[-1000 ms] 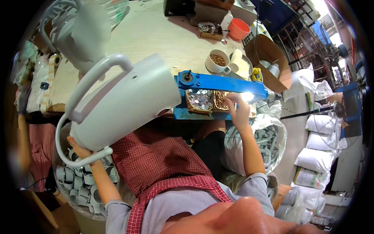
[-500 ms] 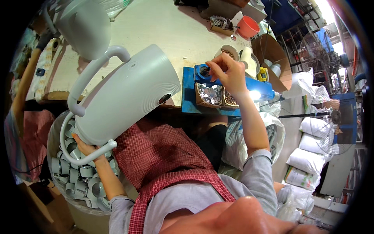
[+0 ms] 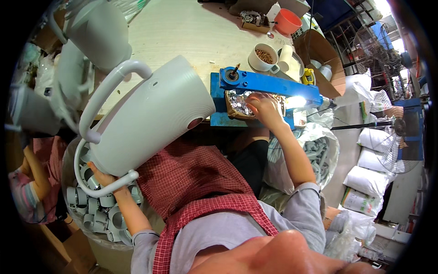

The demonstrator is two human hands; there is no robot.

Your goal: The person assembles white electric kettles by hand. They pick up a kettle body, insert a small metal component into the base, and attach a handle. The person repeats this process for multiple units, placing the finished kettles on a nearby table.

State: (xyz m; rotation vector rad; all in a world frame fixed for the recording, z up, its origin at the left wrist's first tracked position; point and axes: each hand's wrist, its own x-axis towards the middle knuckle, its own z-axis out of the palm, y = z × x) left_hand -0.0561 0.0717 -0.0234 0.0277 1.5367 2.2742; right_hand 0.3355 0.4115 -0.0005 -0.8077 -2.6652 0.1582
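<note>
My left hand [image 3: 106,177] is closed around the lower end of a large pale grey plastic jug [image 3: 155,114], which lies tilted across my lap and the table edge. The jug has a thick side handle, a thin bail at its base and a dark round hole near ringed grooves. My right hand [image 3: 265,109] reaches under a blue metal arm [image 3: 273,83] into a small box of shiny washers [image 3: 237,101]. Its fingers are curled and bunched; their tips are partly hidden among the small parts. A brass-tipped pin [image 3: 235,69] stands upright in the round socket at the arm's end.
A white cup of brass screws [image 3: 263,56], a red bowl [image 3: 288,21] and a yellow tool [image 3: 309,76] stand beyond the arm. Below the jug is a bag of grey plastic parts [image 3: 96,212]. Another person's arm [image 3: 39,171] and a blurred jug [image 3: 32,112] show at left.
My right hand has left the socket and moved down to the washer box; the pin now shows in the socket. The jug has shifted slightly. At left, the other person's jug has come into view.
</note>
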